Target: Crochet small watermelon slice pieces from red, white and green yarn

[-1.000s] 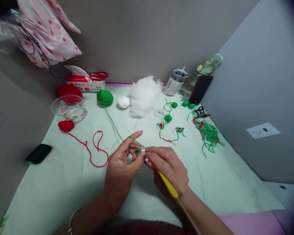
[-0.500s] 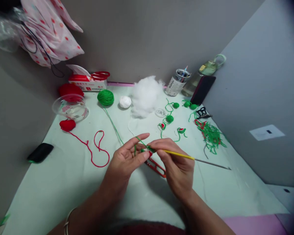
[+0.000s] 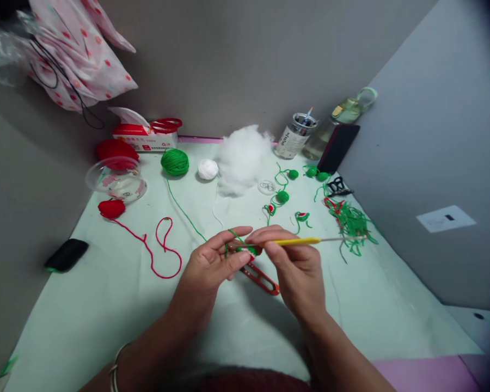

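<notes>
My left hand pinches a small green, white and red crochet piece between thumb and fingers, with green yarn looped over its raised index finger. My right hand is closed on a crochet hook with a yellow grip. The hook's near tip reaches the top of the piece, and its grey shaft points right, about level. From the green yarn ball a strand runs down to my left hand. An orange-red tool lies on the table just under the hands.
White stuffing and a white yarn ball sit at the back. Red yarn trails at left near a plastic tub. At right are small green balls, tangled scraps, a pen can, a phone and a bottle.
The hook has swung from sloping down to the right to nearly level, its near tip now reaching left over the piece. The green strand from the ball hangs slacker.
</notes>
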The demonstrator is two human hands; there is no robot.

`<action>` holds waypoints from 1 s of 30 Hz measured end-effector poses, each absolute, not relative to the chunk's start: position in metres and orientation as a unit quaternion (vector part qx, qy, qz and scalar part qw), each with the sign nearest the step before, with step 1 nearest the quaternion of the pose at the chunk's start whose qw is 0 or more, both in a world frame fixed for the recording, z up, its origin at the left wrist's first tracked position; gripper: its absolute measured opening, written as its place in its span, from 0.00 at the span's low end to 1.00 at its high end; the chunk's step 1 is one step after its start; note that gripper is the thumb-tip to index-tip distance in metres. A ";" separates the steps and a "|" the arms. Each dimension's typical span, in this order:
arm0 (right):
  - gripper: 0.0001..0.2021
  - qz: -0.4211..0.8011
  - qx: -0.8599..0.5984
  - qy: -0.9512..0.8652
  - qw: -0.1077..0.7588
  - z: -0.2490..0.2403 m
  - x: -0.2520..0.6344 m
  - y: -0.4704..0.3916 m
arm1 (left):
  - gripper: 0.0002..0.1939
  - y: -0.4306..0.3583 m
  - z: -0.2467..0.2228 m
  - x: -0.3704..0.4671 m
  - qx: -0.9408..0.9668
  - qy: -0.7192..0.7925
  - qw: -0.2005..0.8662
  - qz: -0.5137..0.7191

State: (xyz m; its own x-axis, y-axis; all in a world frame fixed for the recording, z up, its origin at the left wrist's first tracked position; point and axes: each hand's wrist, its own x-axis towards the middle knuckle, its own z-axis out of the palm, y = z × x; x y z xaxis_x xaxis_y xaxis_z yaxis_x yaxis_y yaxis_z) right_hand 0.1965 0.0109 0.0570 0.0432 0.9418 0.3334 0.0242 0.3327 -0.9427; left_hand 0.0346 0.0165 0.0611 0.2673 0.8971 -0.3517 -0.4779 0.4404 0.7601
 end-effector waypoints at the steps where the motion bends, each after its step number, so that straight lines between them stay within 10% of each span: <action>1: 0.07 0.390 -0.432 -0.572 0.578 0.056 0.196 0.010 | 0.17 0.015 0.061 0.035 0.285 0.402 0.741 0.456; 10: 0.10 0.460 -0.424 -0.489 0.608 0.053 0.197 0.010 | 0.16 0.013 0.063 0.031 0.299 0.426 0.718 0.462; 21: 0.14 0.080 -0.391 -0.758 0.516 0.052 0.188 -0.005 | 0.18 0.006 0.058 0.037 0.349 0.480 0.610 0.525; 25: 0.15 0.004 -0.414 -0.788 0.456 0.052 0.191 -0.005 | 0.26 0.008 0.060 0.037 0.262 0.404 0.735 0.478; 30: 0.12 0.192 -0.418 -0.663 0.591 0.055 0.195 0.002 | 0.19 0.017 0.063 0.031 0.165 0.348 0.808 0.446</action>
State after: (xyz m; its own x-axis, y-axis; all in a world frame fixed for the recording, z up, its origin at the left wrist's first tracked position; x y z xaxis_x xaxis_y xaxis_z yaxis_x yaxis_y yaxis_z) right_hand 0.1954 0.0023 0.0549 0.0476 0.7814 0.6223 0.3272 0.5764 -0.7488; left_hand 0.0313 0.0170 0.0629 0.3605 0.8351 -0.4155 -0.6056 0.5484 0.5767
